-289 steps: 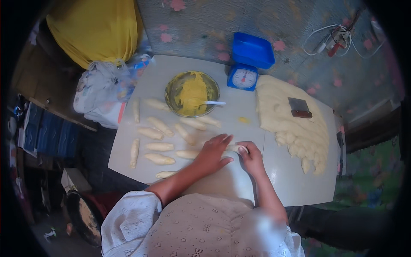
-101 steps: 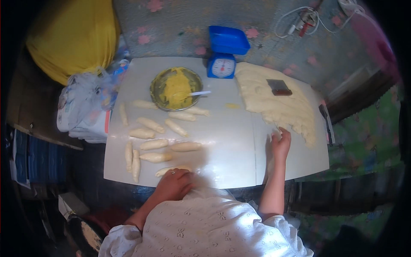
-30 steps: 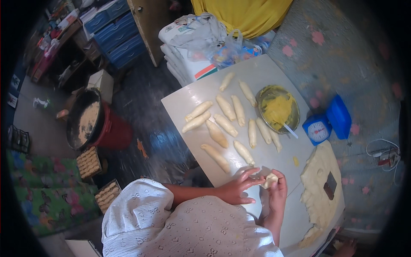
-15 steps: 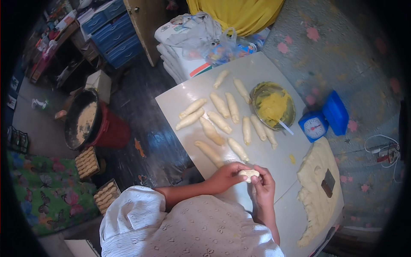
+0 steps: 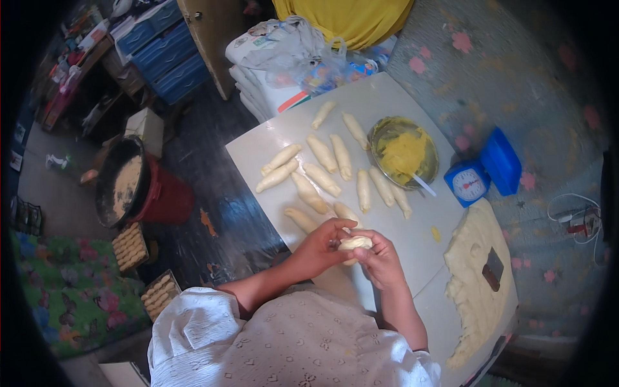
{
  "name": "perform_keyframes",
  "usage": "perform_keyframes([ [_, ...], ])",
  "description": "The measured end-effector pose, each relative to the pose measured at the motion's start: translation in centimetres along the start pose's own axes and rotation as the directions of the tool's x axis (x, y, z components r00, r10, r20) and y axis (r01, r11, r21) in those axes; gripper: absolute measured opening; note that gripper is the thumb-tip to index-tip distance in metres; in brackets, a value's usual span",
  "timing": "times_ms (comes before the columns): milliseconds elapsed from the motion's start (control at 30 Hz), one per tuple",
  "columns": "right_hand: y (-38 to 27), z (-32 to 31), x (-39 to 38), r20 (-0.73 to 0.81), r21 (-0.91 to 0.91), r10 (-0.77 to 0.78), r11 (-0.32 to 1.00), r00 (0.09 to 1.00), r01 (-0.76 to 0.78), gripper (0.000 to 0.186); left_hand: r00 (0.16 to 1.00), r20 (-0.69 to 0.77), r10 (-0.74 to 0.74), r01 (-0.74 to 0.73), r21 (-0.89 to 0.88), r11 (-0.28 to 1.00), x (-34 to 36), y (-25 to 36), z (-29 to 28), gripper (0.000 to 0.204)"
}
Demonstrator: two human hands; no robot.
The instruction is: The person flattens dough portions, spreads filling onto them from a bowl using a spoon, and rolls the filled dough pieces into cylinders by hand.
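Close in front of my body, a small piece of pale dough [image 5: 354,243] is held between both hands, above the table's near edge. My left hand [image 5: 324,245] has its fingers curled round the left end. My right hand [image 5: 382,259] pinches the right end with thumb and fingers. Several shaped dough rolls [image 5: 321,153] lie on the white table [image 5: 258,145] beyond my hands; the nearest are partly hidden by them. A metal bowl [image 5: 376,140] of yellow filling [image 5: 405,152] stands behind the rolls, a white-handled utensil [image 5: 425,186] leaning out of it.
A large dough slab [image 5: 469,284] covers the table's right side, with a dough scraper [image 5: 493,269] on it. Beside it is a blue kitchen scale [image 5: 468,183]. Plastic bags [image 5: 322,74] lie past the far edge. On the left floor stand a red bucket [image 5: 169,193] and trays of shaped pieces [image 5: 131,247].
Both hands, with the dough piece between them, have moved slightly left and up toward the nearest rolls. The dough has turned somewhat in my fingers. The whole view has shifted a little.
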State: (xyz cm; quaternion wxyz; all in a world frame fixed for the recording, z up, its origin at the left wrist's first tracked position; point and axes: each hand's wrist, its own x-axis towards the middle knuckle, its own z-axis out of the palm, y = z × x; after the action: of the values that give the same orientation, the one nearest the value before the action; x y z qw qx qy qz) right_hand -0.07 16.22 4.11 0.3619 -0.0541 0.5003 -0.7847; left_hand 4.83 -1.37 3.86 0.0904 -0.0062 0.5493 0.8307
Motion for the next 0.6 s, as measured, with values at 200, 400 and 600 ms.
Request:
perform_keyframes([
  [200,-4.0,-2.1,-4.3,-0.475,-0.228,-0.503,0.863,0.722,0.451,0.044,1.000,0.013,-0.011,0.010,0.063,0.998,-0.6,1.0,-0.3,0.058],
  [400,-2.9,-4.5,-12.0,0.175,-0.874,-0.911,0.031,0.374,0.485,0.053,0.998,0.057,-0.013,0.002,0.191,0.982,-0.5,0.5,-1.2,0.041],
  [600,1.6,-4.1,-11.1,-0.033,-0.956,-0.591,0.253,0.806,0.146,0.040,0.984,0.180,0.005,-0.103,0.543,0.834,-0.8,-0.7,0.1,0.030],
])
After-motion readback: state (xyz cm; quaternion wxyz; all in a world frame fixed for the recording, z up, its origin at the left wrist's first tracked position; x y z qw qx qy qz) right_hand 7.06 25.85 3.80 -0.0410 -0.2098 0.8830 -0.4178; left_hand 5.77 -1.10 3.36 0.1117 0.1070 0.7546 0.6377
